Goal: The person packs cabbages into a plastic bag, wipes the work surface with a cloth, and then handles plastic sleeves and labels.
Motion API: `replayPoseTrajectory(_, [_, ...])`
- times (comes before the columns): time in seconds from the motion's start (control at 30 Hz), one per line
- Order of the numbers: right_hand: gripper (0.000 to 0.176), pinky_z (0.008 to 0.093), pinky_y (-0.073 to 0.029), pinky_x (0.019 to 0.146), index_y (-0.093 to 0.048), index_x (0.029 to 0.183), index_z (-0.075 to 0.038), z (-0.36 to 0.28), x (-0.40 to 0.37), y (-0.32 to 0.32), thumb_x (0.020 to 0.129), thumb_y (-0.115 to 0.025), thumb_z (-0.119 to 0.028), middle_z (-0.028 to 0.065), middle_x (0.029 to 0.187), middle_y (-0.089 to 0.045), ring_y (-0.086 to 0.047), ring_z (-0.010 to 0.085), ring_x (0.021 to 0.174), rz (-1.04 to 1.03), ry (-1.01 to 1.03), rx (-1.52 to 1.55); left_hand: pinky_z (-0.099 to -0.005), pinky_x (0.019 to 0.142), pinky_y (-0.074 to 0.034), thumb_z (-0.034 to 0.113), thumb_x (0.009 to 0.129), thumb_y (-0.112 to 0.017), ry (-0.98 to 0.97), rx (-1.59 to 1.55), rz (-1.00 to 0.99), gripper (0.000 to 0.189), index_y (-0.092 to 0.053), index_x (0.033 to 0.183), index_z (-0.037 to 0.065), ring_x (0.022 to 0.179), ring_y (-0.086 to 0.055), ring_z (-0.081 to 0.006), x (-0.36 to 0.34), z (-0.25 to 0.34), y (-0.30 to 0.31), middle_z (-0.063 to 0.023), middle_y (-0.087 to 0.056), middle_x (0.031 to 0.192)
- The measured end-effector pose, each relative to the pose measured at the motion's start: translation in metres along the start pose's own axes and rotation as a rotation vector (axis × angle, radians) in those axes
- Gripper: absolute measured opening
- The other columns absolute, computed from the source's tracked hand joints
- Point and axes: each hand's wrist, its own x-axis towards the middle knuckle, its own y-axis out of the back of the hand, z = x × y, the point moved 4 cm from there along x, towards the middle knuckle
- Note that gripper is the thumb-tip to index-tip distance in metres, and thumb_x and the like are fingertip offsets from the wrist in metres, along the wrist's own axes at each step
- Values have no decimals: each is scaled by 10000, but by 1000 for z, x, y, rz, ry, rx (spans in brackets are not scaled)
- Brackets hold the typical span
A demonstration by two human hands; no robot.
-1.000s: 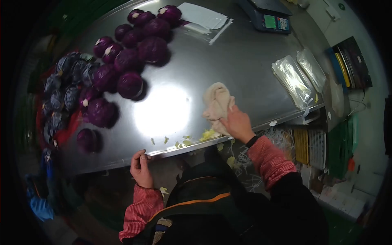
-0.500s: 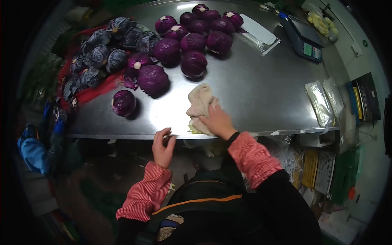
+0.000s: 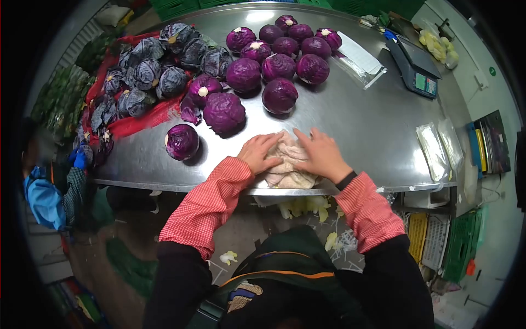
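Observation:
A crumpled off-white cloth (image 3: 287,167) lies bunched at the near edge of the steel table (image 3: 356,131). On its left side, my left hand (image 3: 259,153) has fingers and thumb closed around part of it. My right hand (image 3: 325,157) touches the cloth from the right, fingers spread apart and stretched forward. The cloth hides some fingertips. Closest to my left hand are a trimmed purple cabbage (image 3: 182,142) and a larger one (image 3: 224,113). Several more glossy purple cabbages (image 3: 280,96) stand behind the cloth.
Dull, untrimmed cabbages (image 3: 148,74) lie on red netting (image 3: 131,122) at the left. A digital scale (image 3: 413,68) and clear plastic bags (image 3: 432,152) are at the right. A person in a blue apron (image 3: 44,197) stands at far left. Leaf scraps (image 3: 307,207) lie below the table edge.
My left hand has moved from the table edge up and right onto the cloth. The cloth is now bunched nearer the edge, and my right hand has shifted to its right side.

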Motion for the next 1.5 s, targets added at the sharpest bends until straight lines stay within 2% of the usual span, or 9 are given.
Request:
replayPoseTrajectory(0.3, [298,413,-523,698,-567,979,-10,27,-42,-55,793,-707,-196,173,887,-621,-617,338,807,14,-100,20,-426,947,-446,329,834,-685,224,34,-128,646,-471,1376,51,1081,-517,-355,-52,14,-15,-184,-494,1216])
replayPoseTrajectory(0.6, [240,478,-521,624,-550,963,24,15,-43,-75,891,-582,-203,238,761,-646,-651,401,692,35,-262,310,-451,873,-499,257,894,-600,544,-134,-177,438,-552,1218,-33,949,-604,-445,-43,41,-44,-269,-551,1095])
replayPoseTrajectory(0.7, [274,526,-503,673,-541,974,40,17,-38,-85,931,-508,-228,273,769,-646,-644,436,741,10,-388,487,-400,922,-484,212,941,-498,441,-697,-19,382,-564,1230,-29,1028,-605,-420,-38,14,-81,-288,-574,1169])
replayPoseTrajectory(0.8, [320,530,-491,747,-543,1039,35,20,-37,-97,955,-469,-265,290,852,-654,-634,466,831,35,-496,619,-318,969,-449,220,997,-440,585,-922,58,401,-504,1296,-40,1088,-581,-209,-36,13,-99,-144,-577,1269])
replayPoseTrajectory(0.9, [344,492,-489,810,-544,1135,6,27,-41,-113,960,-465,-280,285,943,-658,-627,462,924,128,-609,901,-315,977,-443,223,1004,-434,762,-1292,153,416,-476,1329,-33,1128,-562,-196,-25,35,-92,-116,-581,1259])
replayPoseTrajectory(1.27, [406,478,-491,800,-484,1246,13,-54,-91,-44,957,-491,-272,288,953,-646,-631,442,929,-68,-408,964,-315,1062,-368,133,1018,-353,629,-1351,420,426,-385,1413,-23,1247,-483,-209,-124,122,-25,-118,-493,1370])
replayPoseTrajectory(1.37, [365,485,-495,740,-503,1200,-1,-83,-107,-35,902,-567,-201,239,939,-621,-628,395,905,47,-101,984,-319,1077,-350,89,990,-356,544,-1335,605,441,-376,1413,-30,1262,-473,-233,-176,134,-39,-132,-456,1402])
replayPoseTrajectory(1.47, [368,465,-501,718,-533,1205,-47,-84,-114,-36,859,-593,-157,149,974,-593,-610,322,916,163,207,605,-318,1070,-349,105,954,-388,524,-628,527,462,-392,1387,-57,1258,-483,-276,-216,120,-72,-159,-450,1398])
replayPoseTrajectory(1.5, [429,422,-490,712,-559,1216,-79,-80,-110,-42,799,-635,-146,79,980,-561,-578,262,905,132,297,412,-360,1054,-367,-24,847,-439,580,-437,563,551,-378,1394,-52,1222,-488,-353,-211,125,-64,-212,-455,1326])
